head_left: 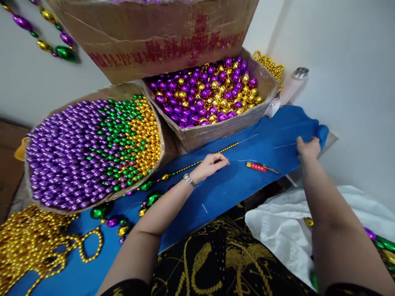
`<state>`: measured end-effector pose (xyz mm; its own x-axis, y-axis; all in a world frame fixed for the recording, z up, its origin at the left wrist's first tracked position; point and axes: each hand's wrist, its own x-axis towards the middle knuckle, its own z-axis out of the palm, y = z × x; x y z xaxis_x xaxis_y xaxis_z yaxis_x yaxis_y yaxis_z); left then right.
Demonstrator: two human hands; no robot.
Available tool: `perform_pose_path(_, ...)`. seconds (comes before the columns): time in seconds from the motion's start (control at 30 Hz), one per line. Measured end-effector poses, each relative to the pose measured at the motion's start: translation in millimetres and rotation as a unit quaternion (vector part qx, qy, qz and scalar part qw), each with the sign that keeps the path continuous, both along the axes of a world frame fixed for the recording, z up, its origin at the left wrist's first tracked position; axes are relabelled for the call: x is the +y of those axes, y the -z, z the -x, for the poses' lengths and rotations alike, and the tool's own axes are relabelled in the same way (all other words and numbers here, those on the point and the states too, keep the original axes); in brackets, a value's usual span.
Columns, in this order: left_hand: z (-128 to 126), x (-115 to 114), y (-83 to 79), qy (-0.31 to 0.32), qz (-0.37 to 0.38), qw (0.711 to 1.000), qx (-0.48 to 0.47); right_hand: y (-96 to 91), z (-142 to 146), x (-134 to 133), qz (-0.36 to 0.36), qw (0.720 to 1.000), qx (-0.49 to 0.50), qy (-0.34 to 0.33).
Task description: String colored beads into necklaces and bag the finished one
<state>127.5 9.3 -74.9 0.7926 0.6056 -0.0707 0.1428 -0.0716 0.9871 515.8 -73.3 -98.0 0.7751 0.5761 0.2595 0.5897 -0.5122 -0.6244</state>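
Observation:
My left hand (212, 164), with a silver watch (189, 180) at the wrist, is closed in a pinch over the blue cloth. A thin pale string (245, 160) runs out from its fingertips, and a bit of purple shows under the fingers. Farther right, my right hand (308, 147) is closed at the cloth's far end. From its fingers a thin, straight pale line (284, 146) reaches left; whether it is string or a needle I cannot tell. A strand of small gold beads (212, 158) lies just behind my left hand. Between the hands rests a red-and-yellow cutter-like tool (256, 167).
A box of purple, green and gold beads (80, 152) stands left; another holds purple and gold balls (210, 90). Gold bead strands (33, 242) pile at front left. Large strung beads (114, 221) lie on the blue cloth (185, 213). A pink bottle (294, 84) stands behind.

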Motion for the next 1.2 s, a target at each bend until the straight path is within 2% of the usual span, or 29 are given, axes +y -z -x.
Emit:
perform_pose_path(0.1, 1, -2, -16.5, -0.007, 0.007, 1.0, -0.018, 3.3, 29, 10, 0.04, 0.997, -0.057, -0.012)
perform_pose_path(0.17, 2, -4, -27.6, -0.007, -0.001, 1.0, -0.019, 9.7, 57, 23, 0.077, 0.989, -0.08, -0.102)
perform_pose_path(0.23, 4, -6, -38.4, -0.009, 0.004, 1.0, -0.025, 17.2, 84, 38, 0.116, 0.967, -0.095, -0.207)
perform_pose_path(0.33, 6, -9, -52.8, -0.034, 0.019, 0.998, -0.042, 25.5, 112, 56, 0.167, 0.933, -0.12, -0.295)
perform_pose_path(0.43, 7, -11, -65.1, -0.067, 0.039, 0.995, -0.066, 27.1, 124, 66, 0.199, 0.915, -0.146, -0.318)
perform_pose_path(0.57, 13, -11, -80.5, -0.078, 0.094, 0.987, -0.106, 19.1, 128, 67, 0.217, 0.908, -0.165, -0.317)
perform_pose_path(0.73, 27, -8, -97.8, -0.125, 0.135, 0.975, -0.126, -10.5, 132, 43, 0.189, 0.907, -0.168, -0.337)
perform_pose_path(0.87, 36, -7, -104.5, -0.185, 0.1, 0.969, -0.128, -44.6, 143, 6, 0.118, 0.881, -0.178, -0.422)
perform_pose_path(0.97, 44, -10, -107.1, -0.199, 0.104, 0.963, -0.147, -68.1, 162, -22, 0.053, 0.859, -0.182, -0.476)
perform_pose_path(1.07, 51, -16, -109.0, -0.212, 0.106, 0.957, -0.168, -89.6, 189, -41, 0.025, 0.835, -0.199, -0.513)
perform_pose_path(1.2, 54, -29, -108.1, -0.229, 0.02, 0.963, -0.139, -120.8, 226, -45, 0.006, 0.798, -0.29, -0.529)
